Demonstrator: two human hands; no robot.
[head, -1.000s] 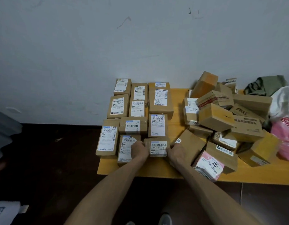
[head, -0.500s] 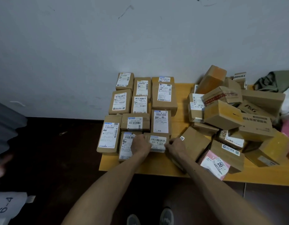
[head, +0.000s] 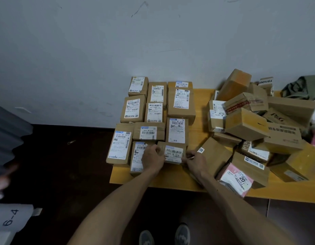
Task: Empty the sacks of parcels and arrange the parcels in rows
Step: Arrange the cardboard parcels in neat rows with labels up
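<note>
Head view: left hand and right hand, fingers curled, grip opposite ends of small labelled parcel at near right corner of arranged rows, left part of yellow table. Unsorted heap lies right.

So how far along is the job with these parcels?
About ten labelled parcels lie in neat rows on the table's left side. The left hand and right hand grip a small parcel at the front, apparently fitting it in. The jumbled pile on the right is not yet arranged, so roughly half looks done.
</note>
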